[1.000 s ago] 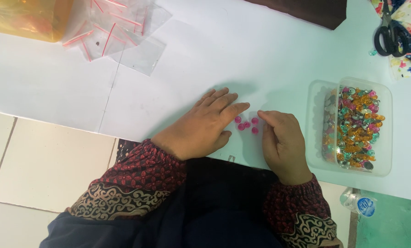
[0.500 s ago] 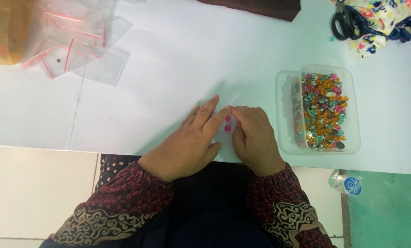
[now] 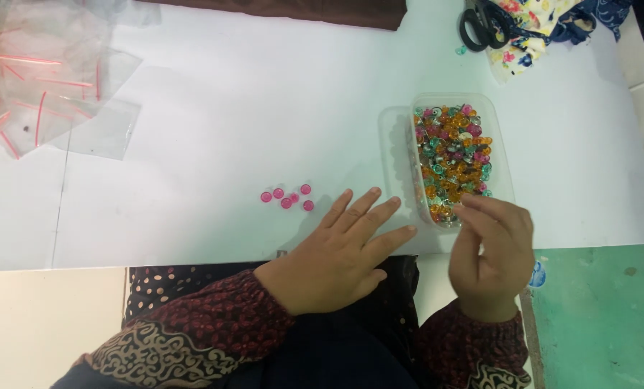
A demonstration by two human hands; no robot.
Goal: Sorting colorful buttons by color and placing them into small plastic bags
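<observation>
Head view: left hand [image 3: 336, 256] flat, fingers spread on table [image 3: 214, 122]; right hand [image 3: 491, 248] pinching over bead tub [image 3: 453, 155], contents unclear.

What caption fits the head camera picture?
Left hand flat on white table near pink beads; right hand reaches into clear bead box.

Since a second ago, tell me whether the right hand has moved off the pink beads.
Yes. The right hand has left the pink beads and gone right, its fingers now at the near end of the clear bead tub.
</observation>
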